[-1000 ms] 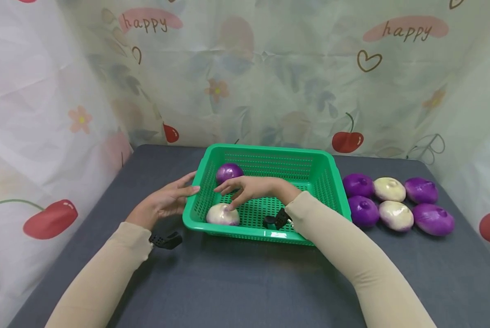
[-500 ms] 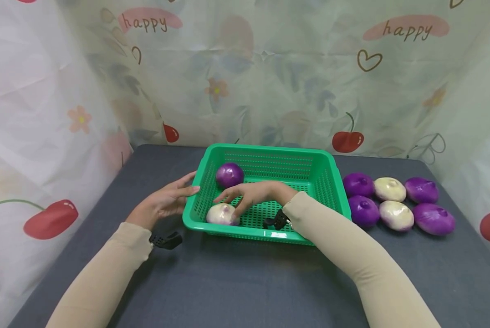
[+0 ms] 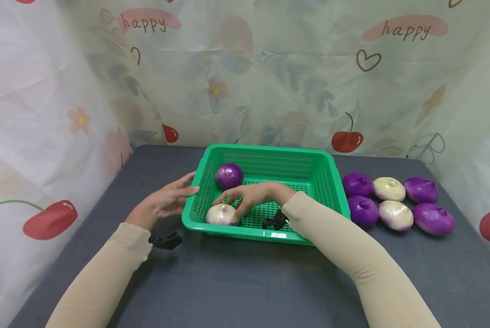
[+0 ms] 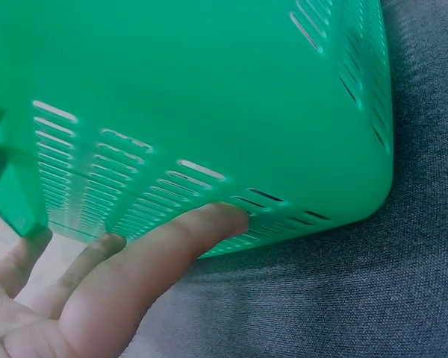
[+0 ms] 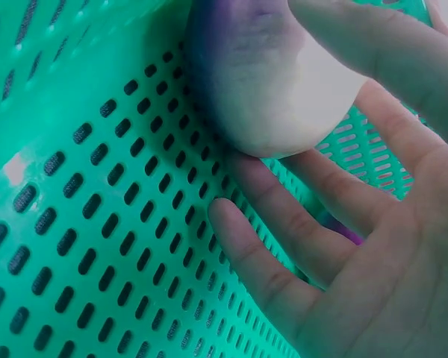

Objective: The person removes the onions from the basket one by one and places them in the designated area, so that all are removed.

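In the head view a green plastic basket [image 3: 269,234] stands on the table. At its front left inside lies a glossy white-and-purple round vegetable [image 3: 219,214] with a small nub on top, turnip- or onion-like. My right hand [image 3: 258,193] reaches into the basket and grips this vegetable [image 5: 284,82] between thumb and fingers; it rests low, near the basket floor. My left hand [image 3: 169,198] touches the basket's left side from outside, fingers and thumb fairly straight against the slotted wall [image 4: 194,89]. Behind the gripped vegetable sits a purple one [image 3: 229,176], untouched.
Right of the basket lie several more glossy vegetables in two rows, among them a purple one [image 3: 433,219] and a whitish one [image 3: 395,216]. Dark grey cloth [image 3: 245,282] covers the table. A printed curtain [image 3: 265,82] hangs behind and at both sides.
My right hand has come down from above the white-and-purple vegetable, and its thumb and fingers now close on the sides. The left hand and basket have not visibly moved.
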The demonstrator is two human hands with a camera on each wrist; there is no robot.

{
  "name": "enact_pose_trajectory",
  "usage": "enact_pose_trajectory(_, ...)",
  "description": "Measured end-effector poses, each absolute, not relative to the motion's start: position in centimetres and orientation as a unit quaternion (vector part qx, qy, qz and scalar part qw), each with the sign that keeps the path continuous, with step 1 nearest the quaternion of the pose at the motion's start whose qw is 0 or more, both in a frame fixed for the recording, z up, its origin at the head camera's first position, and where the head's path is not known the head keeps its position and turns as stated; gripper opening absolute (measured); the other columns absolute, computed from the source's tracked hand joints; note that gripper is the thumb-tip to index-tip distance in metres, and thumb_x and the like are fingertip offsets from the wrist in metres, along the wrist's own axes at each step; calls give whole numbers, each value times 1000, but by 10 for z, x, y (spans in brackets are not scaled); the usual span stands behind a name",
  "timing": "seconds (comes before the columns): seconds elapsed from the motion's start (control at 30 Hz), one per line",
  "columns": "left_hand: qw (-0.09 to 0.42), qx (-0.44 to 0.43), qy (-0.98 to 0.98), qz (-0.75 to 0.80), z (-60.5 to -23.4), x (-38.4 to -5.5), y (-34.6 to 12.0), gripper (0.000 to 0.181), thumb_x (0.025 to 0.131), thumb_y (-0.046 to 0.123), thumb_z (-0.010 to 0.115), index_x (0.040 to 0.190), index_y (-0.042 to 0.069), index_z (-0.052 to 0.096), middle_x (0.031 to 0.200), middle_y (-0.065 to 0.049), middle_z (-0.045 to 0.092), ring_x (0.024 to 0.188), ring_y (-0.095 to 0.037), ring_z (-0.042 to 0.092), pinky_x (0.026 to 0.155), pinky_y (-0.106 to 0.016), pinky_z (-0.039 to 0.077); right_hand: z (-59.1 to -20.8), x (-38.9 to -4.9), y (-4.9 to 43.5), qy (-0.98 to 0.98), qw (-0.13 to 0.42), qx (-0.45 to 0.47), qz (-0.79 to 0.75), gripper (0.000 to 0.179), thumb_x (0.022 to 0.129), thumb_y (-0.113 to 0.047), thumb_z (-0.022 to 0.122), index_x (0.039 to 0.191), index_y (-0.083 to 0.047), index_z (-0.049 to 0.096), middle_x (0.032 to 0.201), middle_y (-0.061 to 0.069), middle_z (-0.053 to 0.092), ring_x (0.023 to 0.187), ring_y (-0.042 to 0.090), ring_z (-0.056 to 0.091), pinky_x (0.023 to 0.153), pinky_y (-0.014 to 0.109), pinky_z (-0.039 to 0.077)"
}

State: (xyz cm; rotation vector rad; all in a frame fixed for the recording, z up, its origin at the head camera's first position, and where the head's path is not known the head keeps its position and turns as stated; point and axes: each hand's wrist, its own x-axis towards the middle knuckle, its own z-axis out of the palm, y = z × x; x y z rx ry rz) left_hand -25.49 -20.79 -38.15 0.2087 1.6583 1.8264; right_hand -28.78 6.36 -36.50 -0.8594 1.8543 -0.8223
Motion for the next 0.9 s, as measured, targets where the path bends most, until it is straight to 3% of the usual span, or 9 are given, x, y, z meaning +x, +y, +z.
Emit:
enact_pose_trajectory(0.27,327,80,621,708,-380,-254,-207,74,101,18,51,156,29,3,156,-23,16,123,-39,52,89,-58,50,-367,-288,63,759,436,-342,-342,56,84,-15,75,134,-26,52,134,6,49,123,20,47,94,33,49)
enact_pose_trajectory(0.9,330,80,615,712,-379,-253,-207,74,101,18,51,156,29,3,156,-24,17,119,-35,56,89,-57,51,-363,-285,64,783,387,-328,-359,56,79,-13,79,129,-22,56,125,10,53,115,24,51,86,33,54)
